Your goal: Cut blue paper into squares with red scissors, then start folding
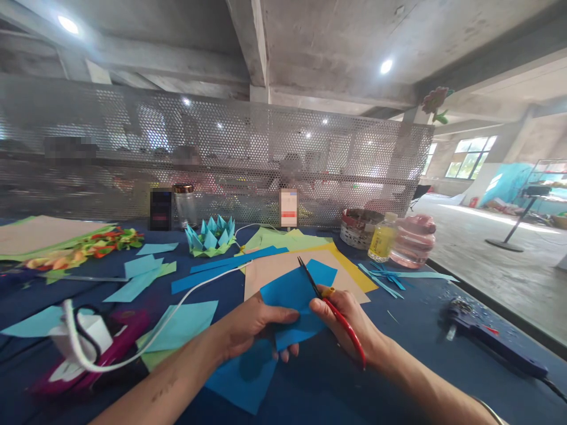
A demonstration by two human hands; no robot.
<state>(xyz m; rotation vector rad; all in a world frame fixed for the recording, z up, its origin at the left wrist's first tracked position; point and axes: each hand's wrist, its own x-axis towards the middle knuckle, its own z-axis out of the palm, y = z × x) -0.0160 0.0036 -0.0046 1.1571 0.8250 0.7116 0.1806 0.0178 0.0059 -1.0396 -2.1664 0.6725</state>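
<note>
My left hand (261,319) grips a piece of blue paper (286,286), thumb on top and fingers underneath. In my right hand (343,307) is a pair of scissors (348,330) with red handles and dark blades. The blades lie over the blue paper near its right part and point away from me; I cannot tell whether they are parted. Below my left hand, another blue sheet (248,378) rests on the dark blue table. Beyond the hands lie a beige sheet (261,277), a yellow sheet (354,265) and long blue strips (212,268).
A folded paper crown (211,237) stands behind, near a phone (289,206). At right are a yellow bottle (381,239), a pink jug (413,242), paper strips (390,277) and a glue gun (496,342). A white cable (186,295) runs from a magenta power strip (93,360) at left.
</note>
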